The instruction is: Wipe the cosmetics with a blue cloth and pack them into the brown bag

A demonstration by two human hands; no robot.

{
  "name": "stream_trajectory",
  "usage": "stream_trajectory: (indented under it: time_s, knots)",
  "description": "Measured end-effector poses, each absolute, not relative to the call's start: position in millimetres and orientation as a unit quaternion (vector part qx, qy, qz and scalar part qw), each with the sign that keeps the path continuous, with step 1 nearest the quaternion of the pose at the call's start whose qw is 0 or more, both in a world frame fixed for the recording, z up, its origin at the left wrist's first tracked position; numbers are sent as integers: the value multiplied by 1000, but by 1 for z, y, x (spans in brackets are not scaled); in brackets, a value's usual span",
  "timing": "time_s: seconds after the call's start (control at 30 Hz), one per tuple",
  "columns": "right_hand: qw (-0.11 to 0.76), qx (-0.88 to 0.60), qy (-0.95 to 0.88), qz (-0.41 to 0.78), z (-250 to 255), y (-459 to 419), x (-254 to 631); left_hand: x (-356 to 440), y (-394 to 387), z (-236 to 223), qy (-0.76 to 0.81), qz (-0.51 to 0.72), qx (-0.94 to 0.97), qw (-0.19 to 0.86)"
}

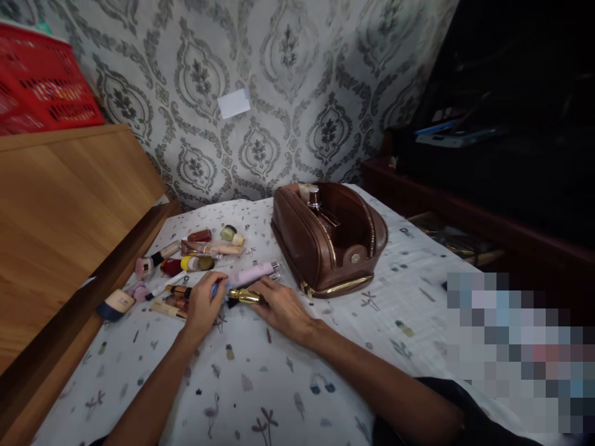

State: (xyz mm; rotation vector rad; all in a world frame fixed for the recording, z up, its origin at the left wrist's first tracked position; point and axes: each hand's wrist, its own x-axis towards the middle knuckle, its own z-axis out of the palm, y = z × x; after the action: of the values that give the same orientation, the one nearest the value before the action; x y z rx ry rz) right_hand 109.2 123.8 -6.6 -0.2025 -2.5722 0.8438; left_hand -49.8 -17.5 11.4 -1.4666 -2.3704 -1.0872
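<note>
My right hand (281,305) is closed on the end of a shiny gold cosmetic tube (245,296), low over the printed sheet. My left hand (204,303) has its fingers curled together beside it; what they grip is mostly hidden, though a bit of blue shows at the fingertips. A black and gold stick (179,290) points out to the left of this hand. Just beyond both hands lies a pale lilac tube (251,272). The open brown makeup bag (302,241) stands to the right, with a silver-capped bottle (314,198) and other items inside.
Several cosmetics lie left of my hands, including a yellow-banded bottle (189,263), a green-lidded jar (228,233) and a navy-and-beige jar (116,305). A wooden board (69,229) edges the left side, below a red basket (46,87). A dark shelf (418,204) borders the right.
</note>
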Motion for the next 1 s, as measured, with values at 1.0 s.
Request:
stream_trajectory:
  time_s: [1.0]
  knots:
    - [170, -145, -959, 172, 5, 129, 113, -75, -3, -3, -819, -272, -497, 85]
